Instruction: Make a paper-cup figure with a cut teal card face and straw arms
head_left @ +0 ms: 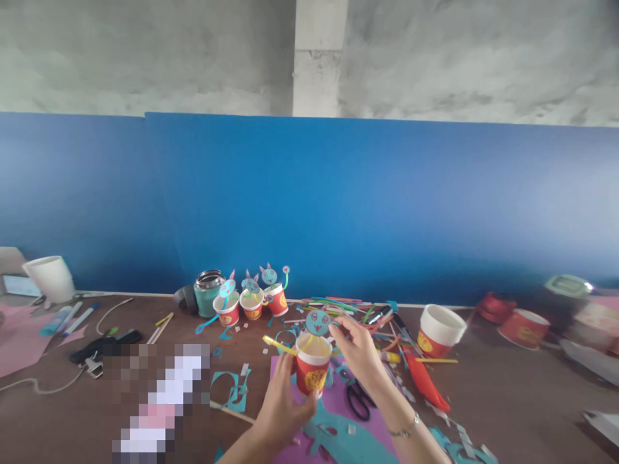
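Observation:
My left hand point(284, 401) is wrapped round a red and white paper cup point(309, 367) with a yellow emblem, held upright. A yellow straw point(278, 345) sticks out from its left side. Above the rim stands a round blue paper face point(318, 323) with drawn eyes and mouth. My right hand point(356, 348) pinches the right edge of that face between thumb and finger. Below the hands lie black-handled scissors point(358, 401) on purple paper point(341, 394), beside blue paper scraps point(345, 438).
Several finished-looking cups with blue animal faces point(252, 303) stand at the back, beside a teal flask point(207, 295). Coloured straws point(333, 306) are heaped behind my hands. To the right are another paper cup point(439, 330) and a red utility knife-like object point(428, 381). Markers point(80, 319) lie left.

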`<state>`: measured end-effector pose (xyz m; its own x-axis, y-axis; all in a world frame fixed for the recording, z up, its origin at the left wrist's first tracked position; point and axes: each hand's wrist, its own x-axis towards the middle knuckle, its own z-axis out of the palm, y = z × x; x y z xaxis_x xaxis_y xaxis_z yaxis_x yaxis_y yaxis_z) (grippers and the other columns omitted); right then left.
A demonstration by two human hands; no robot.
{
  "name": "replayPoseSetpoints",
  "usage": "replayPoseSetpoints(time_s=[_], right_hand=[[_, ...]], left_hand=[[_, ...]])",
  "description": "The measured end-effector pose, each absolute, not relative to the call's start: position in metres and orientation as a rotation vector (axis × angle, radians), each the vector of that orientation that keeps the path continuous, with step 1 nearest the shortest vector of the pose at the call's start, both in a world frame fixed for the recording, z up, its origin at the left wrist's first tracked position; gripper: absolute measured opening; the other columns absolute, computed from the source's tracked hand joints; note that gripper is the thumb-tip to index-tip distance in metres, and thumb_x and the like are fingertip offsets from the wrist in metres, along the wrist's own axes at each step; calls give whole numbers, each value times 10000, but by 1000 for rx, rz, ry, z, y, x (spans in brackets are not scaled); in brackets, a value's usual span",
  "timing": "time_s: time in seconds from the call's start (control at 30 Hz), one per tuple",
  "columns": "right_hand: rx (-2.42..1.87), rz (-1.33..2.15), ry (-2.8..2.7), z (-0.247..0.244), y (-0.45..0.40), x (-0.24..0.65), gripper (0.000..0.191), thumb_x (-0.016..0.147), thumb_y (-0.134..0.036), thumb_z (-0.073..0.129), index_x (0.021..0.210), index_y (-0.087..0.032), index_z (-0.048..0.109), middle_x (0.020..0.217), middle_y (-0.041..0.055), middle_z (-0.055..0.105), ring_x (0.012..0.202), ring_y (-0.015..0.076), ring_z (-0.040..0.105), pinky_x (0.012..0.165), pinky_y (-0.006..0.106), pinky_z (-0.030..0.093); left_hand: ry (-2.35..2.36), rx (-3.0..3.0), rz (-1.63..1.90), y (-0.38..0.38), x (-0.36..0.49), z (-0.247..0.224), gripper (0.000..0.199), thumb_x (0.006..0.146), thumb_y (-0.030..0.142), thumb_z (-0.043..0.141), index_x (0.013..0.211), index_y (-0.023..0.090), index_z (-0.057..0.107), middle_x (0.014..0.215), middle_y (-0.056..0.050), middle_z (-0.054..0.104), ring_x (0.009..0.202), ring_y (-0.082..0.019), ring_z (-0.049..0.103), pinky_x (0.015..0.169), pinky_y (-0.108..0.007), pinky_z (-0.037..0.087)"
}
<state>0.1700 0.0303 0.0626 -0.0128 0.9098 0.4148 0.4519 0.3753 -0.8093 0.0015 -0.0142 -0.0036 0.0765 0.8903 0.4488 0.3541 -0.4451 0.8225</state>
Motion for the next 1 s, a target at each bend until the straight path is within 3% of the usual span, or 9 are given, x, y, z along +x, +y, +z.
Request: replayPoseSetpoints(time_s=[0.13,0.23,0.37,0.53,0.63,0.83,1.0], right_hand=[[-1202,537,-1610,56,32,170,440,860,-453,471,1198,-193,580,1117,123,658,988,260,615,813,362,499],[-1249,632,-1564,53,32,170,497,848,-452,495,1271,-192,521,1072,109,674,932,244,641,772,352,523],[-1249,939,-1754,56,24,171,413,759,-379,628,1123,-184,628,930,70,719,845,244,659,732,339,523],[-1176,1265,-1875,57,15,167,434,716,-355,682,1115,-193,625,999,58,717,877,240,655,745,319,514],[-1228,1362,-1824,54,17,165,310,762,-361,622,993,-159,661,843,60,729,700,206,663,612,285,510],[-1350,1164,-1978,44,21,168,196,794,-219,477,774,-179,668,640,19,689,523,146,608,499,226,450],[-1697,937,-2285,55,9,169,172,640,-100,503,544,-173,626,454,-7,591,420,124,546,425,196,339]], left_hand=[[1267,1759,1391,-9,-2,-9,423,666,181,581,1085,173,531,977,-86,621,887,-238,604,811,-369,488],[1267,1631,1398,-7,-3,-9,445,695,223,591,1125,161,494,986,-90,634,892,-235,619,811,-371,496],[1209,1452,1408,-5,-2,-5,496,708,319,653,1135,163,455,1000,-100,657,914,-250,636,799,-367,508],[1146,1421,1374,0,-4,-6,542,722,388,664,1166,151,462,1000,-112,678,872,-250,655,772,-354,509],[1197,1474,1322,0,-6,-5,457,763,397,609,1135,146,523,1000,-115,686,862,-244,651,765,-342,495],[1538,1593,1212,-5,-9,0,366,715,428,639,974,196,526,819,-48,683,741,-227,638,671,-316,452],[1754,1770,1067,-5,-13,-1,257,762,469,566,748,229,474,716,-2,633,690,-210,610,627,-285,392]])
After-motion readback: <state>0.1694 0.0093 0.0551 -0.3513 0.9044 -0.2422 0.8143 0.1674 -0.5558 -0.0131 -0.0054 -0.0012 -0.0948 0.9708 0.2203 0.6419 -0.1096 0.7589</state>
